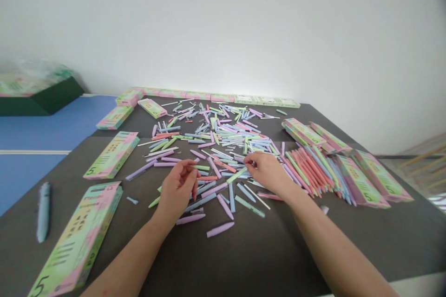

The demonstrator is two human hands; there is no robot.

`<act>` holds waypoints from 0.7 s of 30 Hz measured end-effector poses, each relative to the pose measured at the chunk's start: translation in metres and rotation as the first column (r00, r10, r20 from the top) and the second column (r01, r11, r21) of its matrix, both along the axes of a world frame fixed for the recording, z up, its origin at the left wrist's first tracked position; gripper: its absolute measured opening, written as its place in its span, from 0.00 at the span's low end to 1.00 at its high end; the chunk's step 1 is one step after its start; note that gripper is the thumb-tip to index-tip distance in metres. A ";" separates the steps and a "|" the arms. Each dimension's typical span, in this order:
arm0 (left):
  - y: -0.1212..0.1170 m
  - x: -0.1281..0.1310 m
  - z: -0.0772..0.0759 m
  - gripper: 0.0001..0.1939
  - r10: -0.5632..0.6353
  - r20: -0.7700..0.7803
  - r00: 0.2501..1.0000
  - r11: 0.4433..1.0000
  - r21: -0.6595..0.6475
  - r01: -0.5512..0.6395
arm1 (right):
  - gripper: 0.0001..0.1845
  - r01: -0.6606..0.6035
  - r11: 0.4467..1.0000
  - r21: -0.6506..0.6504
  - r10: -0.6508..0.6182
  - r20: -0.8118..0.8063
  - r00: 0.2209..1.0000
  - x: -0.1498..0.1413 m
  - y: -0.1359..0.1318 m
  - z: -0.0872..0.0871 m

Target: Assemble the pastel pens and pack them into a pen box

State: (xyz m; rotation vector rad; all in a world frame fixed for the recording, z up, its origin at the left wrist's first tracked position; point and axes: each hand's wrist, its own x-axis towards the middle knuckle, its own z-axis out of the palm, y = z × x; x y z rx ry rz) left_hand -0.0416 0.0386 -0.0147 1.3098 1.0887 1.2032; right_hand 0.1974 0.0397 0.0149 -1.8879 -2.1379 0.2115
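My left hand is over the near left of a loose heap of pen parts, its fingers curled in toward the thumb. A small purple piece shows by its index fingertip; whether it is held I cannot tell. My right hand hovers at the heap's right side with fingertips pinched together, and what they hold is hidden. Between the hands lie purple, blue, green and coral pen barrels, with a light green barrel near the right fingertips. A thin white refill rests below the right hand. Nearest me lies a purple barrel.
A bundle of assembled-looking coral pens lies right, beside pastel boxes. More boxes line the left side, including a long box, and the back edge. A blue pen lies far left. A dark green bin stands on a blue surface.
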 end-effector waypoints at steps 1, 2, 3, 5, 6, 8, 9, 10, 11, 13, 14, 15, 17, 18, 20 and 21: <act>0.000 0.000 0.000 0.10 -0.001 0.000 1.000 1.000 -0.002 0.001 | 0.12 -0.023 1.000 -0.020 0.023 0.010 1.000 -0.004 0.006 -0.003; 0.000 0.000 -0.001 0.10 -0.005 -0.001 1.000 1.000 -0.005 0.005 | 0.13 -0.042 0.998 -0.045 0.044 0.029 0.999 -0.007 0.012 -0.005; 0.000 0.000 -0.001 0.10 -0.010 0.001 1.000 1.000 -0.008 0.010 | 0.13 -0.055 0.996 -0.070 0.059 0.052 0.997 -0.010 0.017 -0.007; 0.000 0.000 -0.002 0.10 -0.019 0.003 1.000 1.000 -0.010 0.019 | 0.13 -0.067 0.992 -0.106 0.077 0.091 0.993 -0.013 0.025 -0.011; 0.000 0.000 -0.002 0.10 -0.022 0.004 1.000 1.000 -0.010 0.022 | 0.13 -0.068 0.991 -0.118 0.080 0.104 0.991 -0.014 0.028 -0.013; -0.001 0.000 -0.003 0.09 -0.024 0.008 1.000 1.000 -0.012 0.024 | 0.11 -0.070 0.988 -0.134 0.085 0.115 0.990 -0.014 0.033 -0.016; -0.001 0.000 -0.003 0.09 -0.025 0.011 1.000 1.000 -0.014 0.025 | 0.10 -0.073 0.987 -0.143 0.090 0.119 0.989 -0.014 0.034 -0.018; -0.001 0.000 -0.003 0.09 -0.026 0.015 1.000 1.000 -0.015 0.027 | 0.09 -0.077 0.986 -0.150 0.096 0.122 0.988 -0.014 0.035 -0.020; -0.001 0.000 -0.003 0.09 -0.027 0.021 0.999 0.999 -0.016 0.028 | 0.08 -0.081 0.984 -0.156 0.101 0.123 0.987 -0.013 0.036 -0.021; -0.001 0.000 -0.004 0.09 -0.026 0.031 0.999 1.000 -0.017 0.026 | 0.07 -0.088 0.983 -0.159 0.107 0.121 0.987 -0.013 0.037 -0.024; -0.001 0.000 -0.004 0.09 -0.024 0.034 0.999 1.000 -0.018 0.024 | 0.06 -0.089 0.984 -0.157 0.108 0.118 0.987 -0.012 0.038 -0.025; -0.001 0.000 -0.003 0.09 -0.021 0.035 0.999 1.000 -0.019 0.022 | 0.06 -0.087 0.985 -0.152 0.105 0.113 0.988 -0.012 0.038 -0.026; -0.001 -0.001 -0.003 0.09 -0.019 0.035 0.999 1.000 -0.022 0.020 | 0.05 -0.077 0.988 -0.135 0.090 0.098 0.991 -0.012 0.037 -0.027; -0.001 -0.001 -0.003 0.09 -0.018 0.036 0.999 1.000 -0.022 0.019 | 0.06 -0.068 0.990 -0.124 0.080 0.093 0.992 -0.011 0.037 -0.026; -0.001 -0.001 -0.002 0.09 -0.017 0.037 0.999 1.000 -0.025 0.018 | 0.06 -0.048 0.995 -0.088 0.052 0.052 0.997 -0.010 0.036 -0.023; -0.001 -0.001 -0.002 0.09 -0.016 0.039 0.999 0.999 -0.027 0.017 | 0.06 -0.031 0.998 -0.060 0.031 0.006 0.999 -0.009 0.035 -0.021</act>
